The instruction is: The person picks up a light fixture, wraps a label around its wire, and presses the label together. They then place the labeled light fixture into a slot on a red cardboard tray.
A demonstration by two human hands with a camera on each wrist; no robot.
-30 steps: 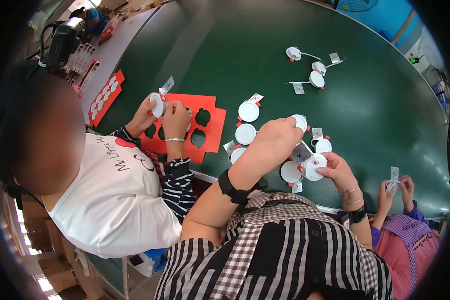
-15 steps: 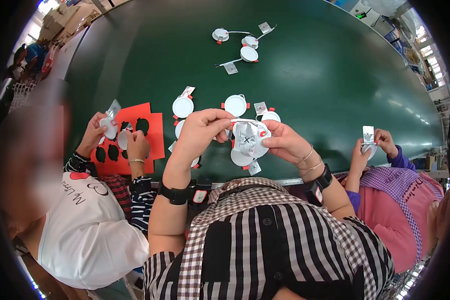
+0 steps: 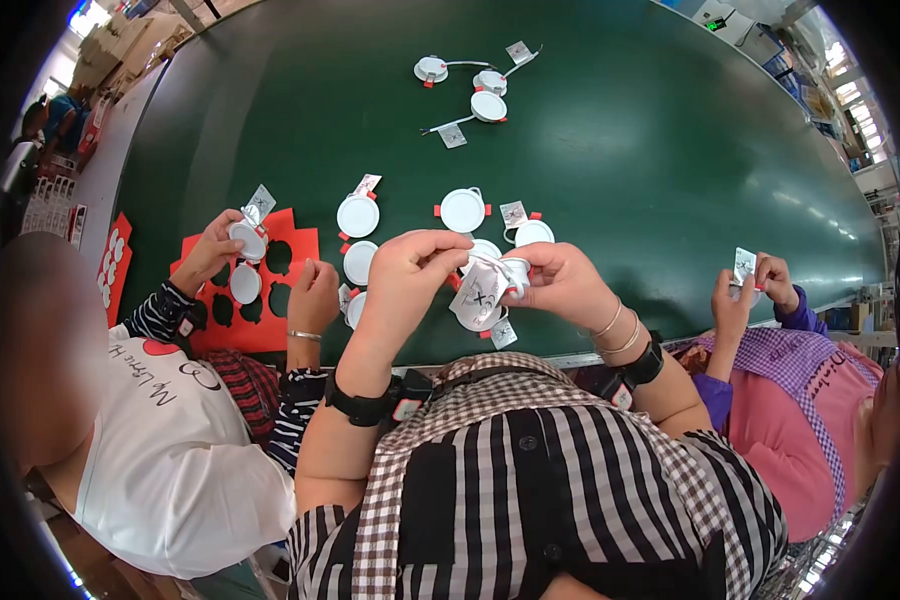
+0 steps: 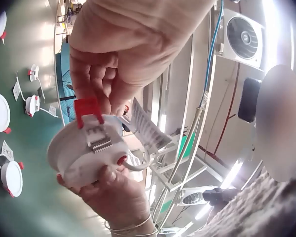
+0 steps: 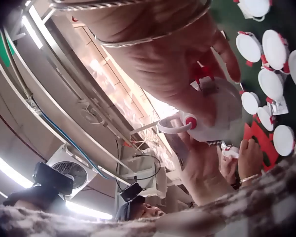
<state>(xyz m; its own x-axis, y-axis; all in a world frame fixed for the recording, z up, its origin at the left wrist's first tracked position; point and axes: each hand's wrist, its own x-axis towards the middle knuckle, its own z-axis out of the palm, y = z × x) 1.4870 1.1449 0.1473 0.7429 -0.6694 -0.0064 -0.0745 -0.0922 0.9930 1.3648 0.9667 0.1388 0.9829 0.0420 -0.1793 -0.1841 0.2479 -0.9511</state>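
Note:
A round white lamp (image 4: 76, 155) with red spring clips is held up between the two hands. My right hand (image 3: 568, 288) grips its rim, thumb on the back beside the red cord outlet in the left wrist view. My left hand (image 3: 408, 285) has thumb and forefinger pinched together at the lamp's white cord (image 3: 490, 262); the exact grip is partly hidden. A silver printed label (image 3: 480, 288) hangs from the cord between the hands. Beneath them, more white lamps lie on the green table (image 3: 620, 140), partly covered by the hands.
Left of my hands are two lamps (image 3: 358, 215) (image 3: 361, 262); another lamp (image 3: 462, 210) lies beyond them. Several corded lamps (image 3: 488, 106) lie farther back. At left, a person's hands (image 3: 313, 300) work over a red cut-out sheet (image 3: 305, 245); another person's hands (image 3: 732, 305) are at right.
The head view has swung right since the first frame. Both hands have come together round the lamp, and its label and cord have turned; the neighbour's near hand has moved off the red sheet's lamps.

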